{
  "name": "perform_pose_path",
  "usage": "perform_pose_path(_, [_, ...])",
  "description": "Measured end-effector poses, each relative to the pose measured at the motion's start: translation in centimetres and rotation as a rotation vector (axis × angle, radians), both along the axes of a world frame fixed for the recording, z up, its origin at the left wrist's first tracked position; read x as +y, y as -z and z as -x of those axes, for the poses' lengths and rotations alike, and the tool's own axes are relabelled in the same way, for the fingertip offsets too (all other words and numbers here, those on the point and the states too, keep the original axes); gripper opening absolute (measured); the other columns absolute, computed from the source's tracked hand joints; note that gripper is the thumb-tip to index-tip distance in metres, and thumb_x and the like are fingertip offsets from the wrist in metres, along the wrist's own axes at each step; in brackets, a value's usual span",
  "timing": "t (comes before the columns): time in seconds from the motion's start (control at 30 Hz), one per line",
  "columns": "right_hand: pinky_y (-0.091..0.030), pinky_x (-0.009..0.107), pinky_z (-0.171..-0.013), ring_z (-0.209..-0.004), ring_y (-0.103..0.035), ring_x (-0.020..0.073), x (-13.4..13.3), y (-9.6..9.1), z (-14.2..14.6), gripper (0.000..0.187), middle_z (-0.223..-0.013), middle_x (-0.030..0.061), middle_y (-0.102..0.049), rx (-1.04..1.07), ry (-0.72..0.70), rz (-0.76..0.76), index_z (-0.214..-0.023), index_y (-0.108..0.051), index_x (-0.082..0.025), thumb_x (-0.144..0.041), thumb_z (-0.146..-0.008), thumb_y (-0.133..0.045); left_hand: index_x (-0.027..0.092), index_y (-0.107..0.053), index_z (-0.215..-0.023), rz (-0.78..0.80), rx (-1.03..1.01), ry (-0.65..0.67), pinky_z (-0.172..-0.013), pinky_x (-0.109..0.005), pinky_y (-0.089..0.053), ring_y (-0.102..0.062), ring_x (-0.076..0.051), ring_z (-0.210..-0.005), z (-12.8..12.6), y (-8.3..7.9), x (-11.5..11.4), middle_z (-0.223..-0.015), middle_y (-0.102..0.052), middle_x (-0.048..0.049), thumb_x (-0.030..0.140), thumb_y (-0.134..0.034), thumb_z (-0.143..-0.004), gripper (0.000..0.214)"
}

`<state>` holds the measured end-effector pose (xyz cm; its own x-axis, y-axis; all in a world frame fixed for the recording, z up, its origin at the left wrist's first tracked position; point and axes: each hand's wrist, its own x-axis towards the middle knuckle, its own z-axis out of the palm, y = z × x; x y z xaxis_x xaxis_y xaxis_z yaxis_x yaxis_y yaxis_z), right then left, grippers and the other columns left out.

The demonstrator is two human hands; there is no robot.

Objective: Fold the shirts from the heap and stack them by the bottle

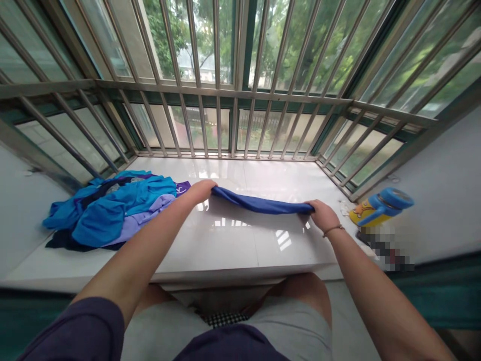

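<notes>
A narrow length of dark blue cloth (259, 204) stretches between my two hands, slightly above the white tiled sill. What kind of garment it is, I cannot make out. My left hand (203, 191) is closed round one end, close to the clothes heap. The other end is gripped by my right hand (323, 215), which has a thin bracelet at the wrist. To the left lies a rumpled pile of clothes (112, 210) in bright blue, lilac, purple and black, partly behind my left forearm.
A blue and yellow bottle (383, 206) with a handle stands at the right end of the sill (233, 250). Beside it is a dark, pixelated object (387, 248). Metal bars (236, 125) and windows close off the far side and both corners.
</notes>
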<state>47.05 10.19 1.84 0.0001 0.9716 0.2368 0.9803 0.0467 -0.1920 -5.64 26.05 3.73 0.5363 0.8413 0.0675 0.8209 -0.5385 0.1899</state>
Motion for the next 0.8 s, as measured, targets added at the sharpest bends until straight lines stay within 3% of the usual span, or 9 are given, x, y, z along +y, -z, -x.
perform_pose_path(0.17, [-0.058, 0.047, -0.096, -0.103, -0.070, 0.0274, 4.5, -5.1, 0.2, 0.040, -0.119, 0.0121, -0.078, 0.011, 0.036, -0.116, -0.122, -0.079, -0.025, -0.012, -0.093, -0.054, 0.019, -0.080, -0.126, -0.182, -0.081, 0.031, -0.110, -0.041, -0.054, -0.070, -0.030, -0.121, 1.9, -6.3, 4.0, -0.126, -0.079, -0.0127, 0.017, -0.054, -0.096, 0.040])
perform_pose_path(0.23, [-0.057, 0.050, -0.100, -0.107, -0.069, 0.0285, 4.5, -6.3, 0.7, 0.040, -0.123, 0.0117, -0.076, 0.032, 0.013, -0.200, -0.125, -0.077, -0.028, -0.015, -0.095, -0.053, 0.020, -0.080, -0.129, -0.281, -0.171, 0.051, -0.113, -0.043, -0.053, -0.069, -0.030, -0.124, 3.2, -8.0, 3.5, -0.128, -0.078, -0.0125, 0.018, -0.053, -0.097, 0.042])
perform_pose_path(0.3, [-0.056, 0.052, -0.103, -0.112, -0.068, 0.0304, 3.4, -6.5, 1.3, 0.040, -0.126, 0.0130, -0.075, 0.062, -0.014, -0.287, -0.128, -0.075, -0.026, -0.016, -0.096, -0.053, 0.020, -0.078, -0.135, -0.360, -0.231, 0.053, -0.116, -0.047, -0.051, -0.067, -0.031, -0.128, 4.7, -8.4, 1.3, -0.133, -0.077, -0.0134, 0.020, -0.052, -0.099, 0.044])
perform_pose_path(0.4, [-0.055, 0.052, -0.107, -0.117, -0.067, 0.0315, 0.0, -4.5, 2.2, 0.039, -0.126, 0.0153, -0.075, 0.088, -0.057, -0.326, -0.128, -0.076, -0.021, -0.018, -0.096, -0.053, 0.024, -0.075, -0.142, -0.390, -0.230, 0.041, -0.119, -0.053, -0.049, -0.063, -0.033, -0.135, 7.1, -5.8, -4.6, -0.143, -0.072, -0.0132, 0.021, -0.052, -0.102, 0.046])
perform_pose_path(0.53, [-0.058, 0.051, -0.106, -0.116, -0.071, 0.0307, -6.4, 1.9, 2.7, 0.042, -0.125, 0.0128, -0.077, 0.073, -0.181, -0.199, -0.121, -0.080, -0.023, -0.014, -0.087, -0.056, 0.031, -0.079, -0.136, -0.234, -0.128, 0.032, -0.125, -0.062, -0.043, -0.057, -0.036, -0.146, 9.8, 2.4, -15.0, -0.161, -0.061, -0.0121, 0.019, -0.052, -0.103, 0.044])
perform_pose_path(0.63, [-0.058, 0.052, -0.111, -0.127, -0.069, 0.0311, -11.0, 6.6, 2.1, 0.056, -0.142, 0.0127, -0.071, 0.013, -0.260, -0.067, -0.136, -0.075, -0.025, -0.013, -0.086, -0.054, 0.034, -0.071, -0.147, -0.017, -0.072, 0.083, -0.127, -0.064, -0.041, -0.055, -0.035, -0.151, 11.0, 7.3, -21.3, -0.168, -0.055, -0.0102, 0.024, -0.055, -0.104, 0.048])
perform_pose_path(0.7, [-0.057, 0.052, -0.114, -0.133, -0.067, 0.0310, -13.1, 8.2, 1.8, 0.061, -0.149, 0.0126, -0.066, -0.004, -0.226, -0.050, -0.146, -0.068, -0.026, -0.013, -0.088, -0.052, 0.032, -0.066, -0.152, 0.039, -0.112, 0.065, -0.128, -0.060, -0.043, -0.053, -0.034, -0.153, 10.9, 8.5, -23.6, -0.170, -0.052, -0.0105, 0.033, -0.054, -0.107, 0.046])
perform_pose_path(0.8, [-0.054, 0.055, -0.118, -0.137, -0.063, 0.0328, -13.9, 8.5, 2.5, 0.058, -0.151, 0.0145, -0.063, -0.009, -0.144, -0.099, -0.147, -0.065, -0.024, -0.014, -0.092, -0.049, 0.027, -0.069, -0.146, -0.001, -0.224, -0.029, -0.128, -0.056, -0.045, -0.058, -0.031, -0.148, 9.4, 8.4, -23.8, -0.160, -0.063, -0.0114, 0.037, -0.047, -0.112, 0.042])
